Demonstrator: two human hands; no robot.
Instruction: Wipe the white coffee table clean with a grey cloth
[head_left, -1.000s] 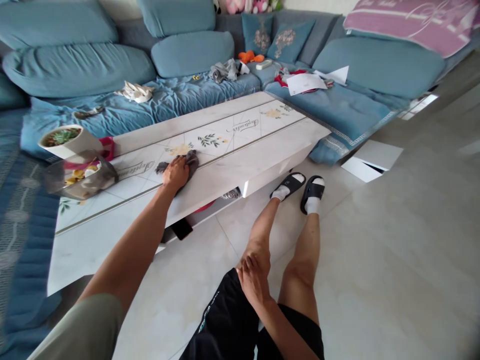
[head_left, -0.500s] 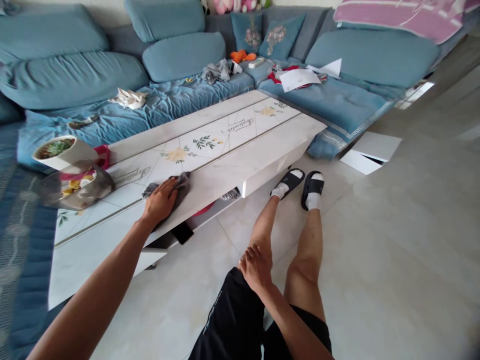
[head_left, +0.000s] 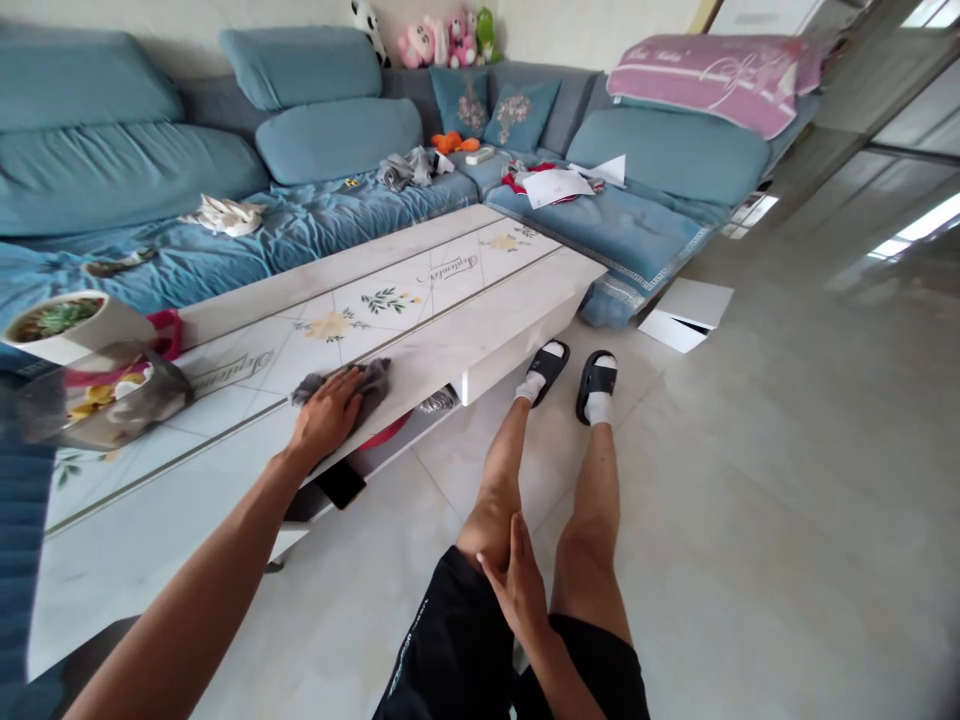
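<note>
My left hand (head_left: 330, 408) presses a crumpled grey cloth (head_left: 373, 388) onto the white coffee table (head_left: 517, 297), near its front edge. The cloth is bunched under the palm and fingers, and part of it sticks out on both sides. My right hand (head_left: 519, 588) rests against the inner side of my bent knee, thumb and fingers apart, with nothing in it. Left of the cloth are a see-through dark bowl (head_left: 161, 398) with yellow and white items and a white planter (head_left: 112, 335) with a succulent.
A blue corner sofa (head_left: 337, 140) runs behind the table, bearing crumpled clothes (head_left: 409, 170) and white paper (head_left: 555, 187). A dark phone-like object (head_left: 342, 484) lies on the shelf below the tabletop. White boards (head_left: 686, 310) lie on the floor at right.
My left hand and the cloth have slid a little to the right along the table. My right hand has loosened from over the knee to its inner side, fingers spreading. The view has shifted right.
</note>
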